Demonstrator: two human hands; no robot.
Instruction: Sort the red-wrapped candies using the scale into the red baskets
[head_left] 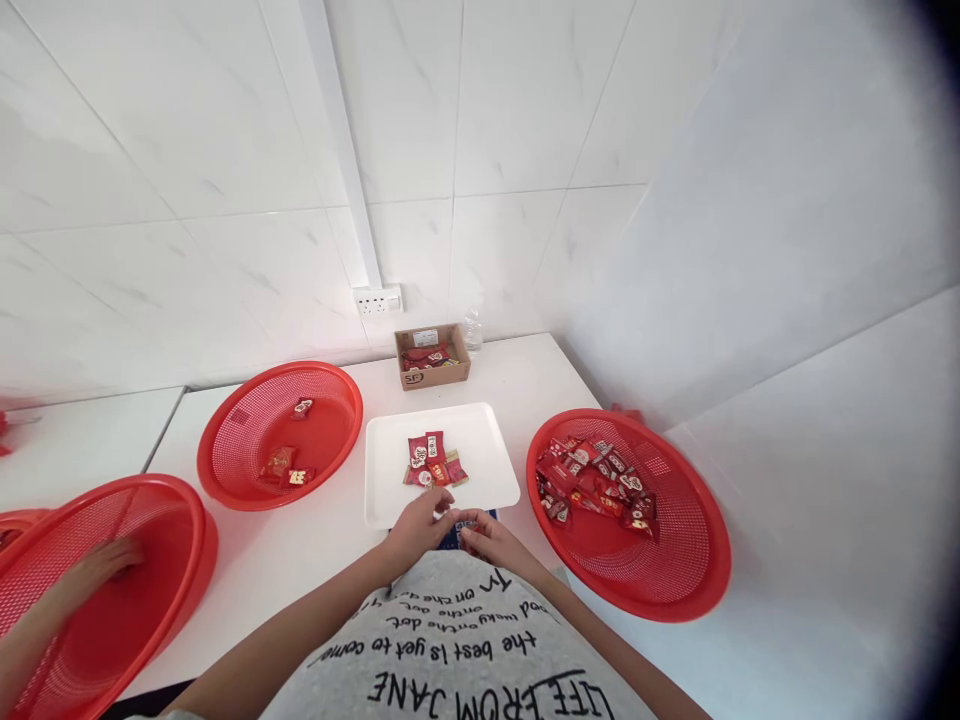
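Both hands meet at the near edge of a white tray (386,460), close to my body. My left hand (420,522) has its fingers curled over that edge, and whatever they pinch is hidden. My right hand (491,540) is bent inward, its fingertips closed beside the left ones; what is in them is too small to name. Just under the hands shows part of a dark blue item (450,540) with some red on it, mostly covered by the hands and shirt. Several small red snack packets (437,470) lie grouped on the tray, just beyond my left fingers.
On the right, a red mesh basket (694,560) holds many red packets. Another red basket (225,430) at left has a few. A co-worker's hand (105,562) reaches into a nearer red basket (187,610). A small cardboard box (435,376) with packets stands by the wall.
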